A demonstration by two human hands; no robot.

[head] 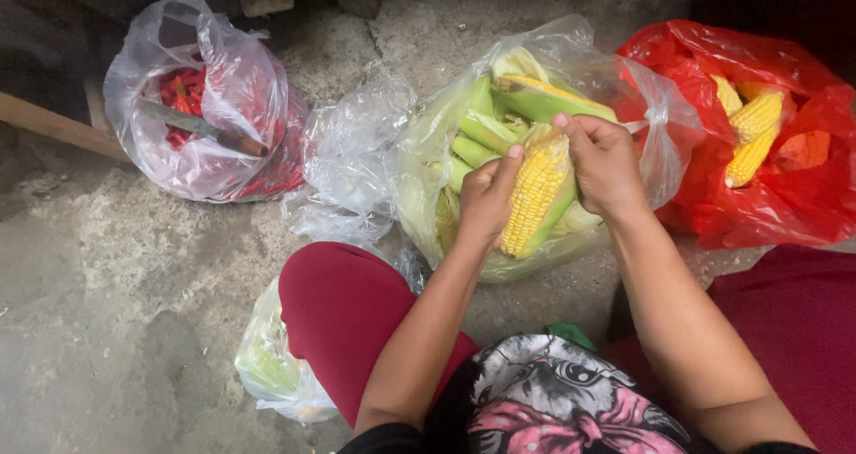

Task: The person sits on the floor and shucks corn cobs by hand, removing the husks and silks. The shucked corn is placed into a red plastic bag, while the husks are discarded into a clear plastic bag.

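Yellow kernels showed along most of the corn cob (533,195) that we held between both hands, over the open mouth of the clear bag (428,142) of corn still in its green husks. Our left hand (486,200) gripped the cob's lower side, fingers curled shut around it with the thumb up along the kernels. Our right hand (604,161) was clamped on the upper end, fingertips pinching the pale green husk (560,211) that still clung along the cob's right edge.

From the one head view we judged the work partly done. This cob was stripped over most of its face, with a strip of husk left to pull away. Inside the clear bag several ears (535,97) remained wrapped in green, so a good share was still waiting. To the right, the red bag (802,195) held a few bare yellow cobs (756,119), which looked like the finished ones.

Off to the left sat another clear bag (178,160) with red chillies (183,93) inside and a knife (201,126) lying across its opening, well apart from our hands. A smaller bag (267,365) with something pale green lay beside our knee (339,320) in red cloth, on the rough concrete floor (107,284). How many husked ears lay deeper in the red bag we could not tell.
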